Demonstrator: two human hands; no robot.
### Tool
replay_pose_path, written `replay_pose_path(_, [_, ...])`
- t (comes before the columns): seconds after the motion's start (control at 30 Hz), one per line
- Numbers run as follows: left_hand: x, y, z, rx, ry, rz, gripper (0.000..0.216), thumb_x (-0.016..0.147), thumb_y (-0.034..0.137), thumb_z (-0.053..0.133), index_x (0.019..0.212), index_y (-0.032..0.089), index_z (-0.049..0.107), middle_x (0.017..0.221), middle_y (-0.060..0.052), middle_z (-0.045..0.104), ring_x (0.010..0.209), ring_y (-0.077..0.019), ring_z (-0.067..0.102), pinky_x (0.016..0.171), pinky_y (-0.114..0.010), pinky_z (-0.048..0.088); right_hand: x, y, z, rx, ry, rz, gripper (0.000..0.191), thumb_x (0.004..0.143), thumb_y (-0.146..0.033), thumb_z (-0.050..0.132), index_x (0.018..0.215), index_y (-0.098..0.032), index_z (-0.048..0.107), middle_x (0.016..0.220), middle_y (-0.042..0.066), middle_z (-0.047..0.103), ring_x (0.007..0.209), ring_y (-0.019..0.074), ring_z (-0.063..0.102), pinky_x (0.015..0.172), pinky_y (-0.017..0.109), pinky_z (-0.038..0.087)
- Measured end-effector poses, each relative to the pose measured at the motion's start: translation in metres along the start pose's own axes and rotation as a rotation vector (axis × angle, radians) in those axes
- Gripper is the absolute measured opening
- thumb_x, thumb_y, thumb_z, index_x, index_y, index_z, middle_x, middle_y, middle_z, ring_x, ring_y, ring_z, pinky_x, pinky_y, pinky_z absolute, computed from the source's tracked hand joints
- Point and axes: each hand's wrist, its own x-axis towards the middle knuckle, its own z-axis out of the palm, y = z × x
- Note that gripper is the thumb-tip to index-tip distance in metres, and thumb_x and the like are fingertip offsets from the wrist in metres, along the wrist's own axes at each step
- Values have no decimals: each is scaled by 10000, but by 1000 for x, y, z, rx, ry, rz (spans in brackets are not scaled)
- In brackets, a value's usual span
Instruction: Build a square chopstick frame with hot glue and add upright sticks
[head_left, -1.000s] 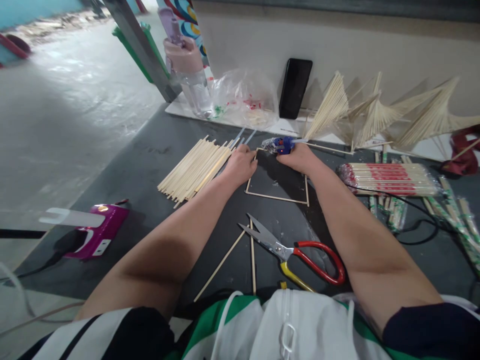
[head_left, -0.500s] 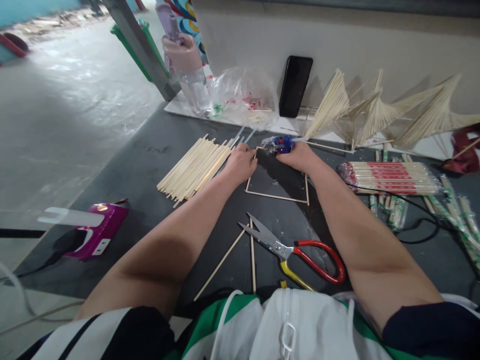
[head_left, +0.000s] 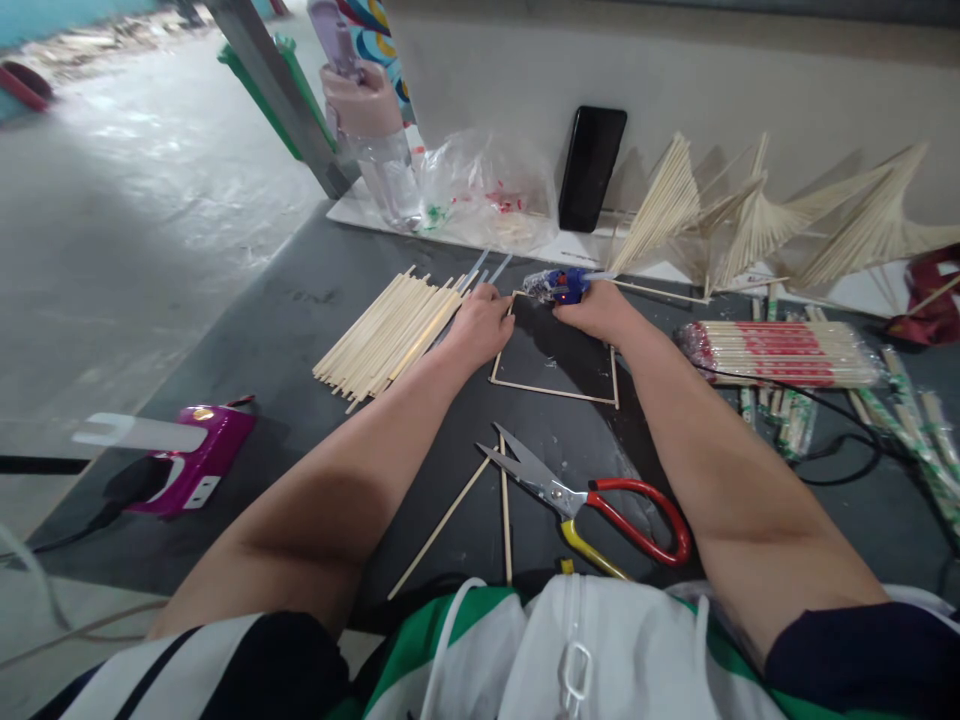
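A square frame of thin wooden sticks (head_left: 553, 390) lies flat on the dark tabletop. My left hand (head_left: 481, 325) is closed at its upper left corner, fingertips pinching the left stick. In my right hand (head_left: 596, 312) is a blue hot glue gun (head_left: 568, 286), its wrapped nozzle pointing left at that same corner. My right hand covers the frame's upper right part. A pile of loose sticks (head_left: 382, 335) lies left of my left hand, with translucent glue sticks (head_left: 480, 268) at its upper end.
Open scissors (head_left: 559, 492) with red and yellow handles lie near me beside two loose sticks (head_left: 442, 520). A magenta power adapter (head_left: 199, 455) sits left. Along the back stand a bottle (head_left: 371, 140), a phone (head_left: 592, 168) and fanned stick structures (head_left: 765, 225). Packaged chopsticks (head_left: 787, 352) and a black cable lie right.
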Motion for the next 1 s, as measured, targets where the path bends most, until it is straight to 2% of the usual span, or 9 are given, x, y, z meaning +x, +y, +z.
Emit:
replay_pose_path(0.27, [0,0,0,7,8,-3,404,960,248,528,1286,113,725,1225,-159,636,1190,-268,608,1080,-373,482,-3,-6,-2,4,-3,6,103,675,-161,676,778,-168,677,675,16,609,695,202,582,729,336,486])
replay_pose_path(0.6, [0,2,-1,-9,-10,-3,428,962,231,514,1305,67,710,1244,-186,623,1198,-288,600,1097,-400,472,-1,-4,0,-12,-1,2,120,677,-159,673,796,-171,689,694,24,633,739,219,616,759,334,499])
replay_pose_path(1.0, [-1,0,-1,-28,18,4,387,960,242,529,1258,111,738,1215,-154,637,1187,-271,609,1086,-385,484,-3,-5,-1,-2,3,-3,100,669,-178,674,769,-181,673,708,36,640,774,246,637,807,382,529])
